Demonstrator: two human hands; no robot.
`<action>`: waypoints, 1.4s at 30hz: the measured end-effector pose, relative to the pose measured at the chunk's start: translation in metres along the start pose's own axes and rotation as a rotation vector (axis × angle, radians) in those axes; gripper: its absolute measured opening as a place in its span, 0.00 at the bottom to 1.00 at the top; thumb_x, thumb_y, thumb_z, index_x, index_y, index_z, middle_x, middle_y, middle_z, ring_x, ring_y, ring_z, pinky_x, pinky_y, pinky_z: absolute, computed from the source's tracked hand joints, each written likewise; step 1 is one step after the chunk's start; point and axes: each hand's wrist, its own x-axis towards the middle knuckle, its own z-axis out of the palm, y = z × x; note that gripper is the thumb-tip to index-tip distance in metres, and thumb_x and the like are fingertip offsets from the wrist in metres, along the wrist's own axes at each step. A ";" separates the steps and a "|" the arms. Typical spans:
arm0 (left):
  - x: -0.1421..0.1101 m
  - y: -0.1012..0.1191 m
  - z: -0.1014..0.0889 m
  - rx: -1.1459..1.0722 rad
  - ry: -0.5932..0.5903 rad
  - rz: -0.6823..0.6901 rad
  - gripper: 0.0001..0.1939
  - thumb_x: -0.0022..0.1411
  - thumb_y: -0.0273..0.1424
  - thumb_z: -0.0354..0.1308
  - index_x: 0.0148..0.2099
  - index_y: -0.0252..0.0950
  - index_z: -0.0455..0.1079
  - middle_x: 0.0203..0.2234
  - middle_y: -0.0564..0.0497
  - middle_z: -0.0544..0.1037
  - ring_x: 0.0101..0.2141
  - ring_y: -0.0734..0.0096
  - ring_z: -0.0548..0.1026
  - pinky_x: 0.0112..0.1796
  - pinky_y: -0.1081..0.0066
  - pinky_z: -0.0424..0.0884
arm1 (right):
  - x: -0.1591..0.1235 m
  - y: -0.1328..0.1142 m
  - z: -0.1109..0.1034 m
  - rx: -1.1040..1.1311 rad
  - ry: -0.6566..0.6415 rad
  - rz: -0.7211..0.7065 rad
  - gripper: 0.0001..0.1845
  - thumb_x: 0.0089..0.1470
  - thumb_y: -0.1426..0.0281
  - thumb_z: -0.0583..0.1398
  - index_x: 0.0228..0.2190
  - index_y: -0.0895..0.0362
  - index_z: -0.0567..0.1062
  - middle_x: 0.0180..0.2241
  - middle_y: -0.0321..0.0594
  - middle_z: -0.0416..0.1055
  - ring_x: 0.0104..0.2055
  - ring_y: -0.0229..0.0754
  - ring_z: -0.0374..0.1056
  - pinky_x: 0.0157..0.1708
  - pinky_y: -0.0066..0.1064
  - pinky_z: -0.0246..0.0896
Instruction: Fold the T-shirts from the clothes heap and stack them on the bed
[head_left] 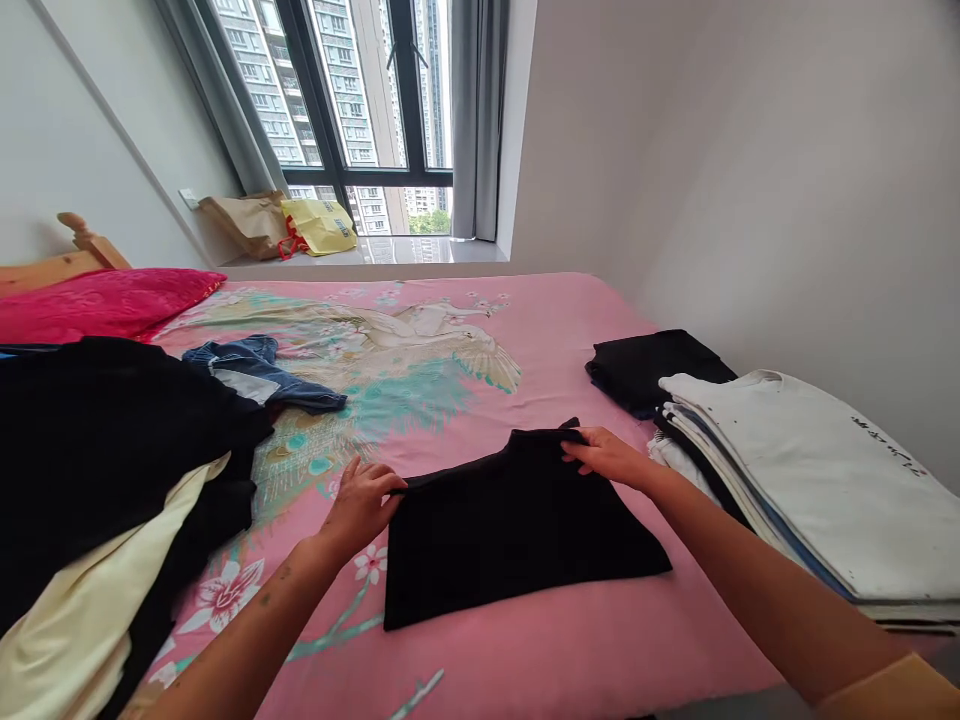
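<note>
A black folded garment [517, 540] lies on the pink bedsheet in front of me, its wider edge toward me; I cannot tell which kind of garment it is. My left hand [365, 502] is closed on its far left corner, thumb and fingers pinching the cloth. At the far right edge, my right hand [609, 456] grips a raised bit of the same fabric between thumb and fingers. The fabric lies mostly flat between the two hands. A small black tip of cloth sticks up just beyond the right fingertips.
Right of me stands a stack of folded clothes [817, 480], a white top uppermost, with folded black clothes [660, 365] behind. A heap of black clothing [112, 430] and blue denim [274, 375] lies left. A red pillow [112, 300] and window-sill bags [319, 228] are farther off.
</note>
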 end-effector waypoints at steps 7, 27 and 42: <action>-0.051 -0.002 0.048 -0.084 0.058 0.053 0.18 0.60 0.26 0.45 0.47 0.45 0.71 0.43 0.48 0.74 0.46 0.65 0.70 0.52 0.58 0.63 | -0.048 0.086 0.049 -0.304 0.188 -0.332 0.17 0.53 0.70 0.53 0.43 0.54 0.75 0.49 0.41 0.69 0.53 0.46 0.63 0.55 0.42 0.55; -0.052 0.105 0.032 -0.224 0.135 0.242 0.15 0.63 0.32 0.48 0.49 0.40 0.69 0.45 0.46 0.74 0.48 0.66 0.70 0.50 0.63 0.67 | -0.049 0.073 0.061 -0.399 0.573 -0.375 0.12 0.54 0.64 0.55 0.35 0.53 0.76 0.38 0.40 0.74 0.45 0.46 0.67 0.49 0.41 0.59; -0.004 0.197 0.112 0.029 -0.099 0.085 0.33 0.58 0.51 0.47 0.54 0.31 0.65 0.49 0.38 0.71 0.52 0.50 0.65 0.55 0.50 0.56 | -0.060 0.068 0.038 -0.449 0.419 -0.624 0.18 0.48 0.79 0.54 0.40 0.51 0.74 0.41 0.38 0.72 0.48 0.44 0.63 0.52 0.42 0.57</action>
